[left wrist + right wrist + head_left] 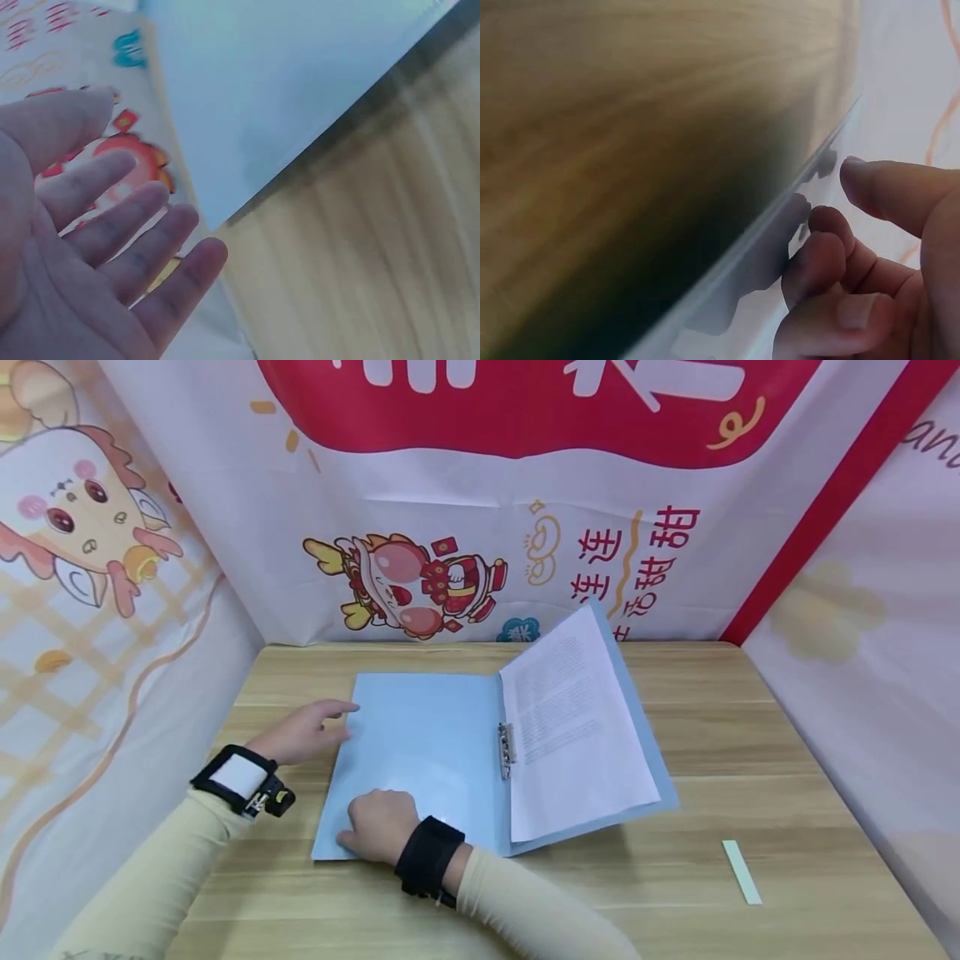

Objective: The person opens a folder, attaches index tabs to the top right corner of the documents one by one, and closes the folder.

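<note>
The table [750, 735] is light wood or wood-look laminate, grain running lengthwise, with a soft satin sheen. On it the pale blue folder [427, 752] looks like smooth plastic or coated card, faintly glossy where light pools near its front edge. Its clip [507, 750] is shiny metal. The printed sheets [577, 727] are matt white paper. Both wristbands are matt black fabric, the sleeves [525, 910] soft cream cloth. The backdrop [480, 485] is creased printed cloth or vinyl.

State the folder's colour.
Light blue; the folder shows best in the head view.
</note>
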The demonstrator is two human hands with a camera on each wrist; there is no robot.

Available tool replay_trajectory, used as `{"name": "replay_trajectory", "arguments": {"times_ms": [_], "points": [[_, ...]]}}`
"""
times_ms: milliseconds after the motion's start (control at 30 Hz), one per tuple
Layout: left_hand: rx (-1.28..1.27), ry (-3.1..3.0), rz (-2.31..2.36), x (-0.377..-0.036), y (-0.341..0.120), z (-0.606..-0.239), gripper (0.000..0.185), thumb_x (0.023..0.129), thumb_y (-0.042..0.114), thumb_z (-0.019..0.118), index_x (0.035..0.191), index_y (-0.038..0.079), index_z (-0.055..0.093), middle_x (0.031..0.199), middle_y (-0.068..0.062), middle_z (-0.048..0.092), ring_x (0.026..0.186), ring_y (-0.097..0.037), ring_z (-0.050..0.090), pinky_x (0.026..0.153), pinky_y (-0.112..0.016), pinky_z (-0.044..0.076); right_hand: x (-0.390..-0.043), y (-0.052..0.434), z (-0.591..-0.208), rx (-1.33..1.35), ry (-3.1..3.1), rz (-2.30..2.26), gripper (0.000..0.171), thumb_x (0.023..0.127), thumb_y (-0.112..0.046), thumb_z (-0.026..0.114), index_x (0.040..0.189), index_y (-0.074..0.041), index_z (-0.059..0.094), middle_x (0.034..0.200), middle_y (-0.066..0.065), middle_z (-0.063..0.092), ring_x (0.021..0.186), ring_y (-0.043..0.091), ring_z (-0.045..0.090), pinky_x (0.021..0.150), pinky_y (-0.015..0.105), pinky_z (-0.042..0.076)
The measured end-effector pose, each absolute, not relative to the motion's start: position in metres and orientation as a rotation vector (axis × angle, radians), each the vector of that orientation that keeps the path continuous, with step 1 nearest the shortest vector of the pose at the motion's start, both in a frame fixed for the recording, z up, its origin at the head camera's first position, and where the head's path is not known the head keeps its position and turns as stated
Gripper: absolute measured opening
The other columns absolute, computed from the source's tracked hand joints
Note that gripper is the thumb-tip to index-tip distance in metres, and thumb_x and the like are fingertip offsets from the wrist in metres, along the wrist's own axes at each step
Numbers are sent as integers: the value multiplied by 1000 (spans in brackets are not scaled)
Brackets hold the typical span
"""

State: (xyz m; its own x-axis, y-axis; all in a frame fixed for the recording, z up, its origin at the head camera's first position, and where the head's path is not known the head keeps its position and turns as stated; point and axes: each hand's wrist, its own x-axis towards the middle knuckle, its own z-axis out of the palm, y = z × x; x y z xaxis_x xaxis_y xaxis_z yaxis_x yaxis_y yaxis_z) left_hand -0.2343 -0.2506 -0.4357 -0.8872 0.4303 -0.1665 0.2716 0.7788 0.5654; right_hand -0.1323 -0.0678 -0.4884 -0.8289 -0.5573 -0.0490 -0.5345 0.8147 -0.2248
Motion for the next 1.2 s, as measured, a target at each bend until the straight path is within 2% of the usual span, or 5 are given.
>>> {"name": "replay_trajectory", "arguments": {"times_ms": [167, 467, 767, 1033, 1200], "points": [[658, 2673, 582, -236, -246, -461, 64, 96, 19, 72, 148, -7, 45, 155, -33, 36, 142, -50, 35, 114, -61, 31, -132, -70, -497, -855, 2873, -234, 51, 95, -49, 68, 55, -22, 50, 46, -9, 38, 42, 6, 39, 38, 25, 33], [737, 2681, 388, -226, -238, -483, 83, 82, 22, 86, 148, -7, 45, 157, -36, 29, 142, -54, 31, 112, -61, 33, -148, -53, -486, -826, 2840, -349, 46, 94, -40, 70, 55, -21, 54, 46, -10, 40, 43, 6, 41, 39, 25, 34], [677, 2679, 361, -221, -233, -477, 84, 83, 20, 86, 150, -6, 43, 159, -34, 26, 144, -53, 28, 113, -60, 32, -166, -13, -453, -761, 2842, -445, 25, 96, -37, 70, 79, -18, 70, 61, -9, 57, 52, 6, 50, 45, 24, 40], [693, 2681, 355, -223, -236, -478, 83, 84, 20, 85, 150, -7, 43, 158, -34, 27, 144, -53, 28, 113, -61, 32, -163, 40, -425, -718, 3021, -393, 22, 94, -37, 73, 86, -16, 71, 71, -5, 64, 59, 10, 56, 49, 25, 43], [688, 2687, 359, -226, -239, -487, 83, 83, 20, 85, 151, -5, 43, 160, -33, 26, 144, -52, 28, 114, -60, 31, -154, 72, -416, -771, 3124, -291, 23, 91, -35, 77, 86, -14, 72, 77, 2, 67, 71, 19, 63, 58, 34, 51]]}}
